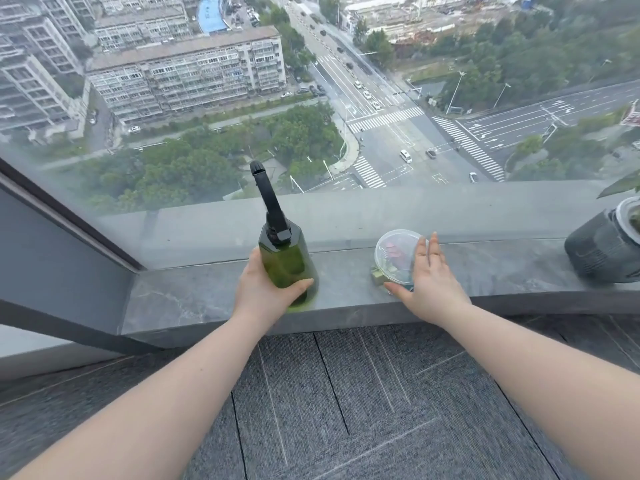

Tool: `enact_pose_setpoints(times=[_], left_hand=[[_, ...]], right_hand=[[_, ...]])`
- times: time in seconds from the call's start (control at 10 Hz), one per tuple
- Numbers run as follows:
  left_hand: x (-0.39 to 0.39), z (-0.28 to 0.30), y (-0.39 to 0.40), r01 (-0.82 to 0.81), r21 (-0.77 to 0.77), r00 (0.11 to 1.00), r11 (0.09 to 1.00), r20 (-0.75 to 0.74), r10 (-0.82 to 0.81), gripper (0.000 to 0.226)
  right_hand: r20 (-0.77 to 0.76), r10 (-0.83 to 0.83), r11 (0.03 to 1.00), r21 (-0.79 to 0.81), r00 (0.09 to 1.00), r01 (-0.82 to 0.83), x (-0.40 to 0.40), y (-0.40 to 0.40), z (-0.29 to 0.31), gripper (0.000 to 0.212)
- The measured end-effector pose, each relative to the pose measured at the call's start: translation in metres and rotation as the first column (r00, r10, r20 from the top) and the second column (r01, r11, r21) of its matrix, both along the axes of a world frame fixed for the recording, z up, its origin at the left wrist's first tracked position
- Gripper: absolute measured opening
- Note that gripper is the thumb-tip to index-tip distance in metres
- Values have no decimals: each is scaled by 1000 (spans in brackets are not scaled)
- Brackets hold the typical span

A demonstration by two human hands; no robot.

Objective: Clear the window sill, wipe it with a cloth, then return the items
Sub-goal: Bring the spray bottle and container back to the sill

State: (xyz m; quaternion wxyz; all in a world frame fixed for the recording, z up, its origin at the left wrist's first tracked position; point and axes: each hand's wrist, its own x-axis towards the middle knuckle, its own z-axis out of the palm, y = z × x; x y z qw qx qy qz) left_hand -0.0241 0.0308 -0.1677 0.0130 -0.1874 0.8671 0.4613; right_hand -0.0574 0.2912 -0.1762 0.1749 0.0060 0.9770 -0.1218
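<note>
Nearest the camera lay grey carpet tiles, with both bare forearms reaching over them toward the grey stone window sill. The left hand was curled round the lower body of a tall green translucent plastic spray bottle with a black trigger top, which stood at or just above the sill's front edge; whether its base touched the stone could not be told. To its right, the right hand was spread with straight fingers against the side of a round clear plastic lidded container holding coloured bits, thumb low at its front, not yet wrapped round it. At the far right of the sill stood a dark grey ribbed plant pot, untouched. Beyond the glass lay streets far below.

No cloth showed, and either clearing or returning seemed to be in hand; which could not be told. If clearing, the next move called for closing the right hand on the container and lifting both things away together.
</note>
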Motion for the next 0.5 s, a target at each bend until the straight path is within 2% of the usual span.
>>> enact_pose_setpoints(times=[0.2, 0.3, 0.4, 0.5], left_hand=[[10, 1, -10, 52, -49, 997, 997, 67, -49, 91], [20, 4, -12, 57, -80, 988, 995, 145, -45, 99], [26, 7, -12, 83, -92, 988, 992, 140, -70, 84], [32, 11, -13, 60, -116, 989, 991, 144, -43, 69]], right_hand=[[-32, -27, 999, 25, 999, 27, 4, 9, 8, 112], [6, -19, 999, 50, 1000, 19, 11, 14, 18, 103], [36, 11, 994, 107, 999, -15, 21, 18, 30, 81], [28, 36, 990, 133, 999, -39, 30, 22, 39, 46]])
